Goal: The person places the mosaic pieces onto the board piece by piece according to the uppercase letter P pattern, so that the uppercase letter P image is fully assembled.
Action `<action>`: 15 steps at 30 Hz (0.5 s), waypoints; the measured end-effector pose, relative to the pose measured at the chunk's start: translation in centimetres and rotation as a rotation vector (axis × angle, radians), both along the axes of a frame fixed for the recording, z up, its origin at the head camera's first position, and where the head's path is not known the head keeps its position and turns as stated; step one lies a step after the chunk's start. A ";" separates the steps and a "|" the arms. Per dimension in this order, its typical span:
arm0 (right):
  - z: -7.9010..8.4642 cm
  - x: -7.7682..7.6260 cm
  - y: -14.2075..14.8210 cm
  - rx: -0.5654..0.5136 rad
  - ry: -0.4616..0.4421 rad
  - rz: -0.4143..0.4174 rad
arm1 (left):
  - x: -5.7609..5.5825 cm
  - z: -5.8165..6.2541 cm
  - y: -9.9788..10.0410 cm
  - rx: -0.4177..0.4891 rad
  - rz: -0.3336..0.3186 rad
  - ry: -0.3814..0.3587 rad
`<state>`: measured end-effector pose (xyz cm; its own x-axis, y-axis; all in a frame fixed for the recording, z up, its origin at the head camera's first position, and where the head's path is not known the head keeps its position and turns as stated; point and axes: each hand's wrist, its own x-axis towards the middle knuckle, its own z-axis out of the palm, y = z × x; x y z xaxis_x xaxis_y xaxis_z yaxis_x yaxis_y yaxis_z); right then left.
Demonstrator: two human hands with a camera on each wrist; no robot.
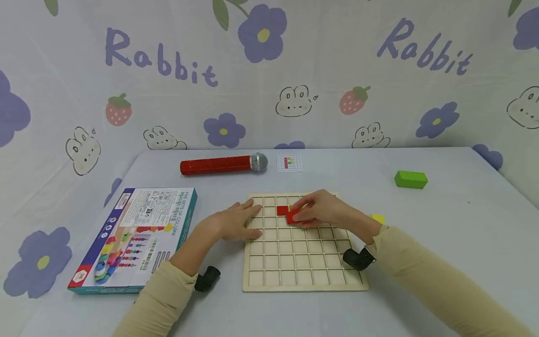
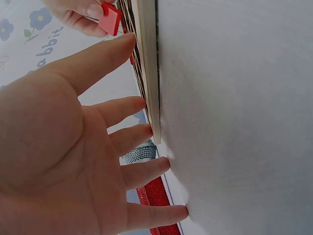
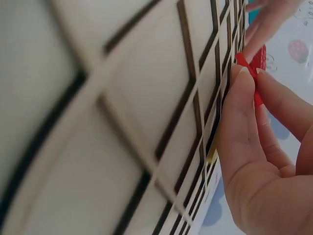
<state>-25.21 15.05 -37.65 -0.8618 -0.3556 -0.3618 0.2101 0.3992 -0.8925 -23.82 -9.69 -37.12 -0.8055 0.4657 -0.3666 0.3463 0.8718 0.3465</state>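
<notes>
A wooden grid board (image 1: 286,262) lies flat on the table. At its left edge rests my left hand (image 1: 230,223), fingers straight and spread; in the left wrist view thumb and fingertips meet the board's rim and the tabletop. My right hand (image 1: 323,209) is over the board's upper middle and pinches a red square tile (image 2: 111,20) between thumb and fingers. Another red tile (image 1: 282,210) sits in a cell just left of the held one. A sliver of orange shows behind the held tile, mostly hidden by my right fingers.
A red microphone (image 1: 219,164) and a small card (image 1: 289,163) with a coloured grid pattern lie behind the board. A flat box (image 1: 139,234) is on the left. To the right are a green block (image 1: 411,179) and a yellow piece (image 1: 378,218), partly hidden by my right forearm.
</notes>
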 end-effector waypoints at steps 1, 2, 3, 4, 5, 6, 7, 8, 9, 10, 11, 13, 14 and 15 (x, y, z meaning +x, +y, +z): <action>0.0 0.1 -0.3 0.009 0.005 -0.002 | 0.0 0.0 0.0 -0.001 -0.002 0.002; 0.0 0.2 -0.6 0.016 0.013 -0.003 | -0.1 -0.1 0.0 -0.004 -0.002 0.002; 0.0 0.2 -0.8 0.028 0.019 -0.005 | -0.1 -0.1 0.0 -0.007 -0.002 0.001; 0.0 0.3 -1.1 0.043 0.026 -0.009 | -0.1 -0.1 0.0 -0.009 -0.003 0.000; 0.0 0.3 -1.3 0.061 0.032 -0.012 | -0.1 -0.1 0.0 -0.012 -0.002 -0.001; -0.1 0.3 -1.5 0.075 0.040 -0.013 | -0.1 -0.1 0.0 -0.015 -0.001 -0.002; -0.1 0.3 -1.6 0.085 0.046 -0.016 | -0.1 -0.1 0.0 -0.018 0.000 -0.003; -0.1 0.3 -1.8 0.099 0.056 -0.015 | 0.0 -0.1 0.0 -0.021 0.001 -0.004; -0.2 0.3 -1.9 0.112 0.065 -0.013 | 0.0 -0.1 0.0 -0.022 0.000 -0.004; -0.2 0.4 -2.0 0.124 0.077 -0.007 | 0.0 -0.1 0.0 -0.022 0.000 -0.003; -0.2 0.4 -2.0 0.135 0.090 -0.002 | 0.0 -0.1 0.0 -0.022 -0.001 -0.003; -0.1 0.4 -2.1 0.147 0.104 0.004 | 0.0 -0.1 0.0 -0.022 0.001 -0.003; -0.1 0.5 -2.2 0.152 0.110 0.009 | -0.1 -0.1 0.0 -0.021 0.002 -0.003; -0.1 0.5 -2.2 0.154 0.117 0.014 | -0.1 -0.1 0.0 -0.020 0.002 -0.003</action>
<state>-24.70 12.86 -37.78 -0.8963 -0.3162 -0.3108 0.1022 0.5347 -0.8388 -23.88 -9.65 -37.27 -0.8056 0.4561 -0.3781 0.3432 0.8795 0.3298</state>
